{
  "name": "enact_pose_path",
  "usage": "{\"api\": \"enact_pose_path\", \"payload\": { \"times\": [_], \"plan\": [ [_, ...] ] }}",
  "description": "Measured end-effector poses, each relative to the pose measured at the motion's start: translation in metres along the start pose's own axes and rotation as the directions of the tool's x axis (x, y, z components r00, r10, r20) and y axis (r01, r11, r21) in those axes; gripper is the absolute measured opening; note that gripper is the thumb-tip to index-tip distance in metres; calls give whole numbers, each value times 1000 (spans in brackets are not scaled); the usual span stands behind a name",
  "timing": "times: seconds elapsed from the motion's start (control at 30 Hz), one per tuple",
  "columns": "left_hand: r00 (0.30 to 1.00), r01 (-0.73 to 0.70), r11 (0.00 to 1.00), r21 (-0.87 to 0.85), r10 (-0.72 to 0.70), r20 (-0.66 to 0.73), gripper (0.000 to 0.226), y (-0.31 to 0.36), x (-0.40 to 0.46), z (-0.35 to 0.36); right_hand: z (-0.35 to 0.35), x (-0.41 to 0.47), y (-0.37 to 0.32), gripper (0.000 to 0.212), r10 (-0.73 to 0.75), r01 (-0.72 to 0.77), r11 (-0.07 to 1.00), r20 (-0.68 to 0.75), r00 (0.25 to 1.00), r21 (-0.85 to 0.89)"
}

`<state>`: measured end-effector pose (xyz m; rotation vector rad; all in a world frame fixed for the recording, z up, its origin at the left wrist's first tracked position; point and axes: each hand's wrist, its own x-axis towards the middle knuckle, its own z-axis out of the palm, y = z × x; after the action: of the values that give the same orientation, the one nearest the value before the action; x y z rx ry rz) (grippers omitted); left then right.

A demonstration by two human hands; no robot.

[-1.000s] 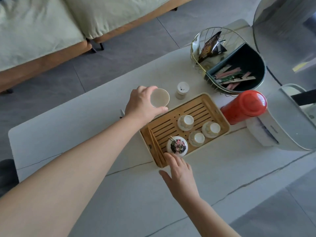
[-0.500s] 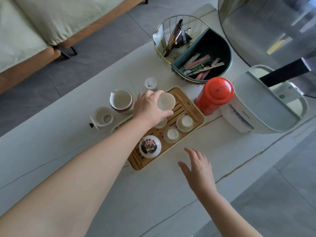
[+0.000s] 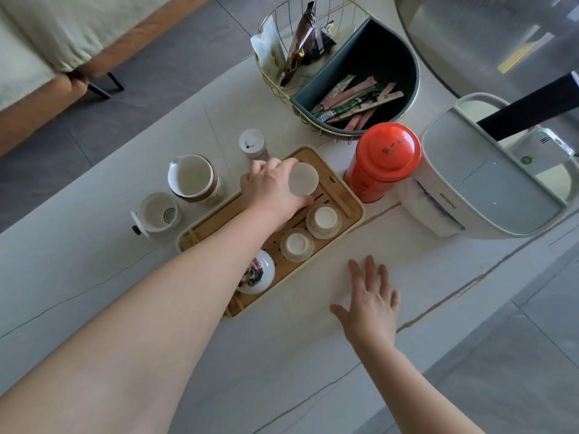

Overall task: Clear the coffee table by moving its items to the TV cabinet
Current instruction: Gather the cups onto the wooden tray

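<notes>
My left hand (image 3: 271, 191) grips a small white cup (image 3: 303, 179) by its side, just above the far end of the bamboo tea tray (image 3: 352, 200). Two upturned cups (image 3: 323, 220) (image 3: 296, 244) and a painted lidded bowl (image 3: 257, 276) stand in the tray. My right hand (image 3: 371, 303) hovers flat with spread fingers over the pale coffee table (image 3: 94, 264), near the tray's right side, holding nothing. A white pitcher (image 3: 192, 178), a strainer cup (image 3: 156, 213) and a small white jar (image 3: 252, 144) stand left of and behind the tray.
A red tin canister (image 3: 383, 161) stands right of the tray, beside a white tissue box organiser (image 3: 488, 186). A wire basket (image 3: 275, 86) with snack packets and a dark green insert of sachets (image 3: 360, 101) sits at the back. A sofa (image 3: 47, 42) lies beyond the table.
My left hand carried the cup from beside the tray to over its far end. My right hand left the painted bowl and drew back to the right. The view shifted left, revealing pitcher and strainer.
</notes>
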<state>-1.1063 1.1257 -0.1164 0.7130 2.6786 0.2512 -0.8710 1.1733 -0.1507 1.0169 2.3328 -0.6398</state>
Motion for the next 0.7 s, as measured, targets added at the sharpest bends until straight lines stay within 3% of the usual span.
{"api": "enact_pose_path", "payload": {
  "times": [0.53,0.7],
  "plan": [
    [999,12,1000,-1,-12,41,79,-3,-7,10,-2,4,0,89,24,-23,999,24,999,-24],
    [997,29,997,-78,-23,78,89,-6,-22,-8,-22,1,-2,68,-3,1,999,47,999,42]
  ]
}}
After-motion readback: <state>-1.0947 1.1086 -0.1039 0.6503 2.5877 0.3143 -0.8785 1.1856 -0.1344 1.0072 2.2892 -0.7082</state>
